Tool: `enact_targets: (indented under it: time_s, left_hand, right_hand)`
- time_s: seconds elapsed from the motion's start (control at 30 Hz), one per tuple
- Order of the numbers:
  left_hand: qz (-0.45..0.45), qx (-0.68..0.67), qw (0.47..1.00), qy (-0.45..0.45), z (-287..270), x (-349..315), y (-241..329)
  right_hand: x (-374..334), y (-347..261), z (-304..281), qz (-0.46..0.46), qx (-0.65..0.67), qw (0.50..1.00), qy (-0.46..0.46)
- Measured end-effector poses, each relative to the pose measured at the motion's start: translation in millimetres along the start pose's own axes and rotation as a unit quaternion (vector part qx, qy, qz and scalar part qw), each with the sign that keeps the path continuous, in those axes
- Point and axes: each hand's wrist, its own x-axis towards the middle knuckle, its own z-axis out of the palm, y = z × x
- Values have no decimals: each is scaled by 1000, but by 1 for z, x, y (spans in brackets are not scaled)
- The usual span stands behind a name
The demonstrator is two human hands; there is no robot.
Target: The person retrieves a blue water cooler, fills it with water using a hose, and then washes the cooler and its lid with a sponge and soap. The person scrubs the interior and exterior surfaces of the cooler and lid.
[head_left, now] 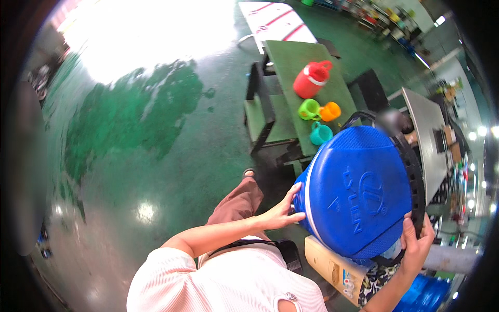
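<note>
A large blue cooler jug (332,171) with a round blue lid and a black carrying handle (413,177) is in front of me on the right, its lid facing up toward me. My left hand (286,212) presses on the jug's left side just under the lid, thumb and fingers apart along the wall. At the near right edge my right hand (417,242) is closed around the lower end of the black handle, thumb toward the lid. Beyond the jug, a teal mug (321,134) is the nearest thing on a green table.
On the green table (288,62) stand a red jug (312,79), a green mug (309,109) and an orange mug (330,111). A dark-framed chair (265,112) adjoins its left side. A cardboard box (332,265) and a blue water bottle (429,291) are near my right arm.
</note>
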Motion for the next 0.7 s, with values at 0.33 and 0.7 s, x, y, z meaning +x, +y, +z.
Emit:
enact_targets:
  time_s: [0.33, 0.7]
  left_hand:
    - [-28, -63, 986, 149, -107, -201, 14]
    - [38, -57, 917, 393, -318, -309, 82]
  right_hand:
    - [-65, -100, 154, 74, 34, 958, -275]
    - [-33, -220, 378, -98, 138, 905, -391]
